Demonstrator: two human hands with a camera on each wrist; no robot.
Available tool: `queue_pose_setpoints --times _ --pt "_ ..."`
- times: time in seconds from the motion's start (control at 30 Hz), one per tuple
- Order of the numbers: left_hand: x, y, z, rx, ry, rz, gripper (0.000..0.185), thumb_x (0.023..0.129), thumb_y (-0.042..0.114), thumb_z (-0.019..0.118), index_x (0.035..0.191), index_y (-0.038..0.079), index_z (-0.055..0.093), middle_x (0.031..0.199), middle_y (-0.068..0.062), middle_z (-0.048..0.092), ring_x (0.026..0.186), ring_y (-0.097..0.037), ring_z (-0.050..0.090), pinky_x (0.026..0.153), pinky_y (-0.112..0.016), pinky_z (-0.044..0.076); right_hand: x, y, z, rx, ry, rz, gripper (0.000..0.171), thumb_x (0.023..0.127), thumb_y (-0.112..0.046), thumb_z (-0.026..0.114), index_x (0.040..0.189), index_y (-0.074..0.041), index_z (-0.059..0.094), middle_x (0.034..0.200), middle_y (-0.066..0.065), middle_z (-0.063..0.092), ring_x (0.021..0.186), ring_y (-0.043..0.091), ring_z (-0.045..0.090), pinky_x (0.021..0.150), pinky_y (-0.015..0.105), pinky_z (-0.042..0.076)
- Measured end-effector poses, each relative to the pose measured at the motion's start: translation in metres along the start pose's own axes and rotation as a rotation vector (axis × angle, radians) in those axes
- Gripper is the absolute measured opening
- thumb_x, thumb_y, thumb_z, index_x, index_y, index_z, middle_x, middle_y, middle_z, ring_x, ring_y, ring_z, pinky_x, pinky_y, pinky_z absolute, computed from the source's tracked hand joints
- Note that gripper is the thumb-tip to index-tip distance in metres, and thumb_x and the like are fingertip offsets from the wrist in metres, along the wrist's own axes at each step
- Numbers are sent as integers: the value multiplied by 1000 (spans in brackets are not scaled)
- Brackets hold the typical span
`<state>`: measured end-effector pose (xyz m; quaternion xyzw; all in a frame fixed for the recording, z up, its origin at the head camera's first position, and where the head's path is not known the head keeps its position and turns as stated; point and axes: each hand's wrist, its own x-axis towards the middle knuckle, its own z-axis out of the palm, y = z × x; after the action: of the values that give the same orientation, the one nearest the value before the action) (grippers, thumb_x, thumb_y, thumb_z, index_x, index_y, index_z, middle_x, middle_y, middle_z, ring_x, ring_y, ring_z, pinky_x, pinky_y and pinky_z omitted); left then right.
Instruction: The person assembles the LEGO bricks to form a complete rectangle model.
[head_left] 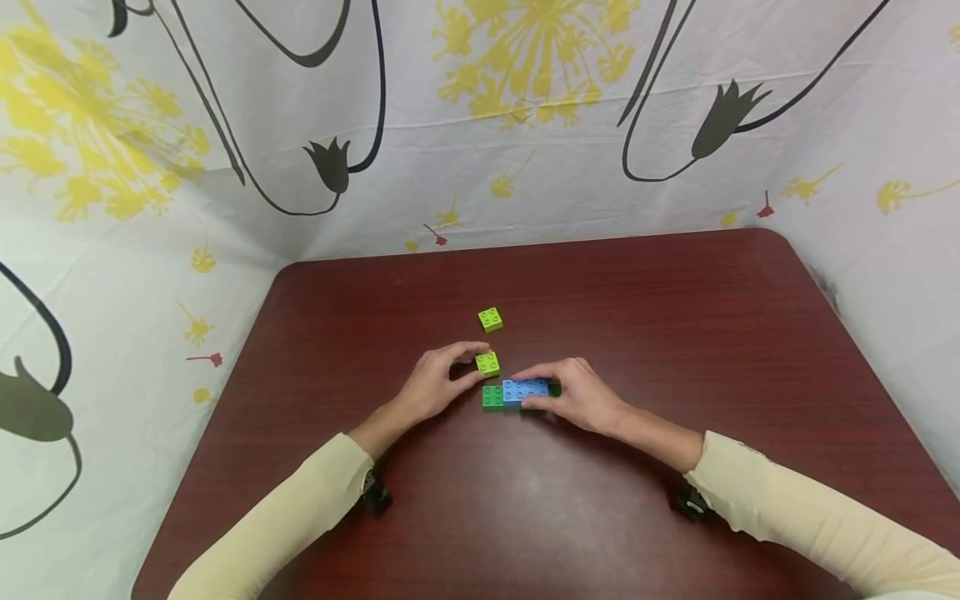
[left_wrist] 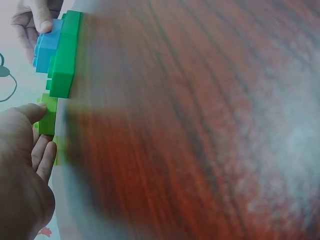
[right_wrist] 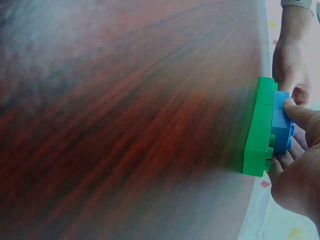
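My left hand (head_left: 435, 382) pinches a small lime-green toy building brick (head_left: 487, 364) between thumb and fingers, just behind the left end of a green row. That row (head_left: 492, 397) lies on the table, and a seam in the right wrist view suggests two green bricks (right_wrist: 258, 140) end to end. On top of it sits a longer blue brick (head_left: 517, 390), leaving green studs bare at both ends. My right hand (head_left: 588, 402) grips the blue brick by its long sides, thumb at the front. The fingers behind it are partly hidden.
Another lime-green brick (head_left: 491, 319) lies farther back, beyond the left hand. Everything stands on a dark red-brown wooden table (head_left: 637, 308) with rounded far corners. A white patterned cloth (head_left: 525, 183) hangs behind and beside the table.
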<state>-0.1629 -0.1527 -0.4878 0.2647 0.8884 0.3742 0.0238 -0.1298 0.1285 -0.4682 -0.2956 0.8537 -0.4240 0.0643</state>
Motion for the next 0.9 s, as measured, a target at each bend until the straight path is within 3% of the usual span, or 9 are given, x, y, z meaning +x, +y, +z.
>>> queue_pose_setpoints --times 0.17,0.43,0.9 --pt "-2 2 -4 -13 -2 6 42 98 13 79 139 16 68 134 1 71 116 -18 70 102 -39 56 0 0 0 9 0 1 36 92 -16 86 127 -12 79 118 6 78 94 13 68 83 37 59" --pt "-7 4 -9 -50 -14 78 40 97 9 79 135 13 70 130 2 73 111 -16 71 99 -39 57 0 0 -1 3 1 -1 35 92 -16 86 127 -12 79 118 6 78 96 13 68 84 39 59" --pt "-17 14 -10 -95 -51 106 39 95 8 81 133 11 71 126 2 74 110 -8 71 99 -30 56 0 0 -1 7 -1 -7 35 92 -15 86 127 -11 79 119 7 78 96 14 68 84 38 59"
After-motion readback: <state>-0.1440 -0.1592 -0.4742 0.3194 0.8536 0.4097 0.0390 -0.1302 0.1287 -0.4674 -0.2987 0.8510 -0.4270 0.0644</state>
